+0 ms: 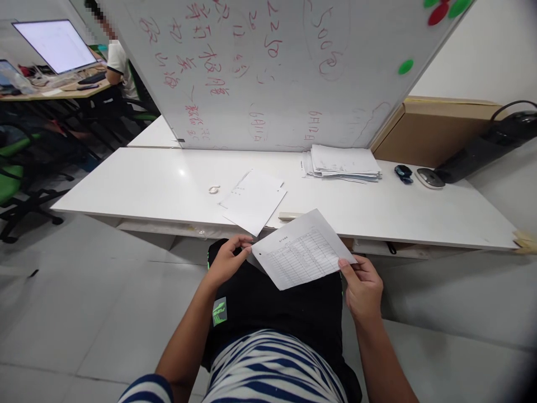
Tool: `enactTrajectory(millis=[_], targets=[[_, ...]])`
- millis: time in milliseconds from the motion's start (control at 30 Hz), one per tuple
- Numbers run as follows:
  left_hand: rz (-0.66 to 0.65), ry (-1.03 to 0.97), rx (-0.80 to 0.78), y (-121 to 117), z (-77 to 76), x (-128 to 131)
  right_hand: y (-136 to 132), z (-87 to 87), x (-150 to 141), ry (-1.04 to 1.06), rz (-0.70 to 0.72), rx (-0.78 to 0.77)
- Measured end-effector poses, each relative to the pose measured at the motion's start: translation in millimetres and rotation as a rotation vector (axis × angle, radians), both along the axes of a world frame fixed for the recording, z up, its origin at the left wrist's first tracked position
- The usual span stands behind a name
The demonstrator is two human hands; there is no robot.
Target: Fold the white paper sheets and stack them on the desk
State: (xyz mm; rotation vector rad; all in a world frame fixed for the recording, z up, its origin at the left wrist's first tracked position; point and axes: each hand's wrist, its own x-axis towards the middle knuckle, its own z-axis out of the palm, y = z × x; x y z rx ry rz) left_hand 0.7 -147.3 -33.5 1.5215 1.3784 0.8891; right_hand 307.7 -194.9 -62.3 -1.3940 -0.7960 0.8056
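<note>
A printed sheet of paper (300, 249) with a table grid is held tilted above my lap, in front of the desk edge. My right hand (363, 285) pinches its right corner, thumb on top and fingers underneath. At the sheet's left corner, the thumb and curled fingers of my left hand (230, 257) close around the edge; the exact contact is small to see. Just beyond, a few loose sheets (254, 198) lie on the desk, one corner reaching over the front edge near my left hand. A pale, narrow object (289, 216) lies partly behind the held sheet.
On the white desk (168, 179) are a paper stack (346, 163), a small white coiled item (213, 190), a mouse (430, 178) and a dark small object (403, 173). A whiteboard (268, 112) stands behind, with a cardboard box (432, 131) and black cylinder (490, 145) rightward. A person (121, 64) sits far left.
</note>
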Motion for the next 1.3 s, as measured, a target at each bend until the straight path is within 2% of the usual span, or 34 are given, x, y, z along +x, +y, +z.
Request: enactTrajectory(millis=[233, 400, 567, 667, 767, 833, 900, 967, 1100, 1200, 1300], targets=[[0.098, -0.355, -0.147, 3, 2.2, -5, 6, 0.8, -3, 0.015, 0.003, -0.009], [0.173, -0.402, -0.139, 3, 4.2, -8, 7, 1.9, -8, 0.074, 0.050, -0.038], [0.299, -0.432, -0.104, 5, -4.2, -9, 19, 11.0, -15, 0.045, 0.150, -0.033], [0.437, -0.500, -0.064, 16, -7.5, -9, 51, 30.2, -24, -0.012, 0.234, 0.011], [0.568, -0.569, -0.015, 34, -7.1, -11, 102, 51.5, -40, -0.121, 0.340, 0.066], [0.654, -0.623, -0.033, 41, -7.1, -13, 139, 59.2, -52, -0.190, 0.410, 0.087], [0.723, -0.703, -0.107, 41, -9.0, -12, 172, 59.1, -62, -0.264, 0.422, 0.079], [0.722, -0.757, -0.214, 32, -13.2, -8, 197, 52.3, -70, -0.355, 0.450, 0.033], [0.508, -0.690, -0.425, 8, -25.0, 9, 220, 30.0, -77, -0.407, 0.473, -0.032], [0.416, -0.687, -0.430, 6, -32.9, 22, 222, 18.2, -78, -0.457, 0.487, -0.028], [0.421, -0.754, -0.401, 16, -39.6, 31, 222, 17.9, -80, -0.533, 0.537, -0.038]])
